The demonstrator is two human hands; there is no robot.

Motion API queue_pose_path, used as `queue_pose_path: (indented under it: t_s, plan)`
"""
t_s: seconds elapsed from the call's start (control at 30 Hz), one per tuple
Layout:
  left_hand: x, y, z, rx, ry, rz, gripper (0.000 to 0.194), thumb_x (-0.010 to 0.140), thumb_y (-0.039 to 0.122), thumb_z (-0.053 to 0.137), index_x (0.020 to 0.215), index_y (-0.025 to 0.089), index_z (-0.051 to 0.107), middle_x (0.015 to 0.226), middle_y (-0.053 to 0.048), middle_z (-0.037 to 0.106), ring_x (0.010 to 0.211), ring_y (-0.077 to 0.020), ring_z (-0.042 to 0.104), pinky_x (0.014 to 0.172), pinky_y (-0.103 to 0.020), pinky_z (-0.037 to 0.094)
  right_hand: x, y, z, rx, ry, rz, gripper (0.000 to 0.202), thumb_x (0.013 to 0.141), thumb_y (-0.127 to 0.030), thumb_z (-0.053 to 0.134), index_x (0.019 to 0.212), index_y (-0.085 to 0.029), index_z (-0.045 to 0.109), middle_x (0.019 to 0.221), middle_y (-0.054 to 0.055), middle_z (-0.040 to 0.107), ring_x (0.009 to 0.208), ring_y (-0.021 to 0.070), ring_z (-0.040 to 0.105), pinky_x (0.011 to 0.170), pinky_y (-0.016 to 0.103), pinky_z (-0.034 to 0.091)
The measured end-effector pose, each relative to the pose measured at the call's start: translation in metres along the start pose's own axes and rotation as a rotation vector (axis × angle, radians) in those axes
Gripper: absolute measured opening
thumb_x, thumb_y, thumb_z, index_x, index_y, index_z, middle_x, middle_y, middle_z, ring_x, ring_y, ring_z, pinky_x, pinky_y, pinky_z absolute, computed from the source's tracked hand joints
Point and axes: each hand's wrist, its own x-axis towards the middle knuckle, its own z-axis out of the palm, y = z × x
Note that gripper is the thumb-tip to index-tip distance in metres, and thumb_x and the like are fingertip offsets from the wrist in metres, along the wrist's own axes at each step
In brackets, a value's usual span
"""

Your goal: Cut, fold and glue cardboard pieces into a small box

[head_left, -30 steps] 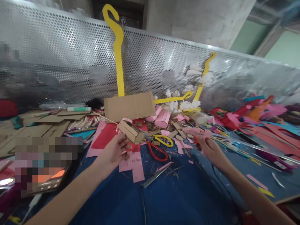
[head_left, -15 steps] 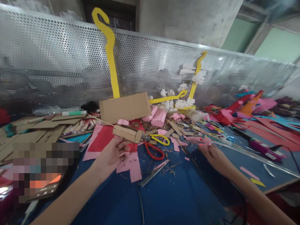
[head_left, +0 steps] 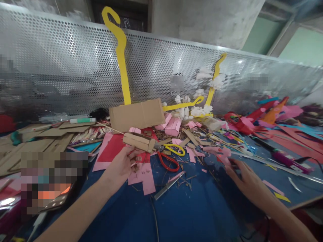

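Note:
My left hand (head_left: 125,163) has its fingers curled in a pinch around a small pink piece (head_left: 134,165), just below a cardboard tube (head_left: 138,142). Under the fingers lies pink paper (head_left: 148,183). Scissors with one yellow and one red handle (head_left: 168,162) rest right of the tube. My right hand (head_left: 239,173) is open, fingers apart, beside the handle of a pink glue gun (head_left: 214,151) with a small red light. The fingertips are close to the handle; whether they touch it I cannot tell.
Behind stands a cardboard box (head_left: 137,116) near a tall yellow hook shape (head_left: 123,74) and a perforated metal panel (head_left: 156,60). A metal blade (head_left: 169,186) lies in front. At the left is a blurred device (head_left: 57,188); at the right, a purple-handled tool (head_left: 290,162).
My right hand has let go of the pink glue gun and its fingers have spread, slightly lower and to the right. My left hand keeps its pinch. The whole view has shifted slightly.

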Motion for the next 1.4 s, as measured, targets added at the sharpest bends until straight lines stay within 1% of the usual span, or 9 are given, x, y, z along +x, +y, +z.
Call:
queue_pose_path:
  t_s: [0.13,0.27,0.33,0.47,0.63,0.77,0.97,1.17,1.4]
  plan:
    - [0.003,0.000,0.001,0.029,0.042,0.016,0.011,0.081,0.024,0.070,0.086,0.019,0.061,0.082,-0.001,0.064,0.066,-0.0154,0.056,0.054,-0.028,0.050,-0.044,-0.015,-0.011,-0.277,0.155,0.080,0.069,0.097,-0.072,0.033,0.133,-0.019,0.057,0.126,0.023,0.070,0.113,0.0499,0.066,0.088,0.067,0.051]
    - [0.003,0.000,0.000,0.021,0.032,0.008,0.011,0.080,0.023,0.070,0.086,0.019,0.063,0.081,-0.001,0.064,0.065,-0.0147,0.056,0.053,-0.027,0.049,-0.061,-0.071,-0.023,-0.047,0.169,-0.146,0.037,0.103,-0.052,0.046,0.123,-0.025,0.061,0.119,0.014,0.072,0.109,0.0370,0.070,0.091,0.054,0.054]
    - [0.001,0.000,0.000,-0.001,0.020,-0.003,0.010,0.081,0.024,0.070,0.085,0.019,0.062,0.081,-0.001,0.064,0.065,-0.0145,0.057,0.054,-0.026,0.050,-0.053,-0.109,-0.028,0.062,0.102,-0.313,0.023,0.103,-0.042,0.053,0.120,-0.028,0.062,0.115,0.008,0.073,0.105,0.0296,0.071,0.089,0.044,0.055]
    - [-0.002,0.002,0.000,-0.018,-0.010,-0.003,0.013,0.080,0.028,0.071,0.085,0.020,0.062,0.083,-0.002,0.067,0.065,-0.0148,0.057,0.055,-0.027,0.050,-0.014,-0.182,-0.038,0.279,-0.011,-0.518,0.024,0.101,-0.025,0.057,0.125,-0.028,0.059,0.116,0.005,0.074,0.109,0.0241,0.070,0.093,0.037,0.054]
    - [0.002,0.000,-0.003,0.152,-0.026,0.085,0.019,0.077,0.033,0.072,0.086,0.017,0.065,0.086,-0.004,0.068,0.067,-0.0154,0.058,0.054,-0.027,0.049,0.050,-0.234,-0.031,0.615,-0.032,-0.456,0.022,0.103,-0.027,0.055,0.125,-0.025,0.060,0.108,0.006,0.071,0.097,0.0216,0.068,0.085,0.035,0.054]
    - [0.004,-0.003,-0.006,0.347,-0.030,0.269,0.022,0.077,0.035,0.077,0.087,0.017,0.068,0.084,-0.002,0.066,0.070,-0.0144,0.059,0.059,-0.026,0.049,0.082,-0.244,-0.006,0.922,0.013,-0.319,0.017,0.105,-0.029,0.052,0.116,-0.024,0.063,0.107,0.005,0.068,0.092,0.0192,0.064,0.081,0.033,0.051]
    - [0.003,-0.007,-0.005,0.477,-0.104,0.328,0.037,0.074,0.033,0.079,0.105,0.017,0.069,0.093,-0.005,0.071,0.084,-0.0190,0.066,0.071,-0.030,0.052,0.081,-0.229,0.020,0.959,-0.058,-0.330,0.016,0.104,-0.030,0.056,0.097,-0.024,0.068,0.099,0.003,0.066,0.092,0.0194,0.061,0.081,0.033,0.047]
    - [-0.001,-0.008,-0.003,0.540,-0.168,0.323,0.033,0.079,0.035,0.076,0.105,0.016,0.068,0.091,-0.006,0.071,0.086,-0.0207,0.066,0.071,-0.032,0.051,0.079,-0.222,0.020,0.924,-0.130,-0.325,0.021,0.103,-0.034,0.058,0.088,-0.023,0.067,0.100,0.005,0.066,0.096,0.0213,0.061,0.083,0.035,0.046]
    - [0.001,-0.010,-0.006,0.551,-0.204,0.301,0.031,0.081,0.038,0.076,0.100,0.016,0.067,0.090,-0.006,0.069,0.086,-0.0207,0.066,0.075,-0.033,0.052,0.074,-0.225,0.011,0.910,-0.245,-0.387,0.018,0.102,-0.032,0.058,0.098,-0.024,0.074,0.109,0.007,0.065,0.103,0.0222,0.062,0.089,0.036,0.047]
